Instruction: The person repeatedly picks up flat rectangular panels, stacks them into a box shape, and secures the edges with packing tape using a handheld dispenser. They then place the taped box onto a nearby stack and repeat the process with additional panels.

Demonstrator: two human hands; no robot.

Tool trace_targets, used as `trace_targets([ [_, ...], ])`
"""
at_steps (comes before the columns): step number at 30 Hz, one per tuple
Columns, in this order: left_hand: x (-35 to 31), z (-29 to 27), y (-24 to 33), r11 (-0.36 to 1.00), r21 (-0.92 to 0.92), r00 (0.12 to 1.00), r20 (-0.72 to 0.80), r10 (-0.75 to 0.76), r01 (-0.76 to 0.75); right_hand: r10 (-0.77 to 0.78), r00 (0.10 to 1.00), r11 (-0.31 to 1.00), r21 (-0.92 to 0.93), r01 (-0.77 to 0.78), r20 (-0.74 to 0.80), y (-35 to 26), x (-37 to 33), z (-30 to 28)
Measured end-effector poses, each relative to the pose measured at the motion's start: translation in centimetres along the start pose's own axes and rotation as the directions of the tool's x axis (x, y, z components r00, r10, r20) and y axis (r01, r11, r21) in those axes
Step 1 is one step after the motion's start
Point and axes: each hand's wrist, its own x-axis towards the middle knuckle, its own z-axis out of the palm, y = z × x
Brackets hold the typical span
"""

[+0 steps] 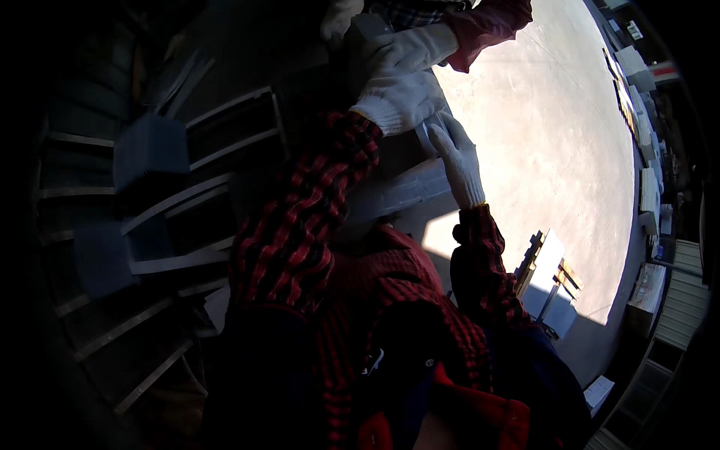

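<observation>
Both my hands wear white gloves, below red-and-black plaid sleeves. My left hand [400, 99] rests over a long grey piece [428, 137], its fingers curled toward the far side and partly hidden. Lower and to the right, my right hand [459, 163] grips the edge of that piece, thumb on the near side. A co-worker's gloved hand [411, 48] lies just beyond my left hand, touching or overlapping it. The co-worker's other gloved hand [342, 19] is beside a grey block end [369, 27] at the top. Deep shadow hides the piece's exact kind.
At left, dark metal frames with pale rails [217, 150] hold grey stacked blocks [151, 152]. Sunlit concrete floor [551, 142] spreads to the right. A pale board with wooden strips [546, 274] lies near my right elbow. White stacks [646, 195] line the far right edge.
</observation>
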Motion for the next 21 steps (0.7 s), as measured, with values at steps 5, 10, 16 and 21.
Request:
trace_targets([
  [5, 0.2, -0.7, 1.0, 0.948, 0.279, 0.988, 0.058, 0.141, -0.152, 0.652, 0.719, 0.495, 0.854, -0.162, -0.241, 5.8, -2.6, 2.0],
  [10, 0.3, 0.0, 1.5, 0.930, 0.307, 0.976, -0.014, 0.216, -0.202, 0.716, 0.618, 0.362, 0.930, 0.072, -0.326, 9.2, 1.8, 5.5],
  [16, 1.0, -1.5, 2.5, 0.993, 0.064, 0.980, 0.171, -0.106, 0.096, 0.654, 0.738, 0.077, 0.985, 0.154, -0.166, 7.3, 2.5, 6.3],
  [21, -0.3, -3.7, 2.8, 0.941, 0.332, 0.993, 0.075, -0.096, 0.066, 0.677, 0.686, 0.393, 0.919, -0.029, -0.268, -0.3, 0.4, 6.6],
])
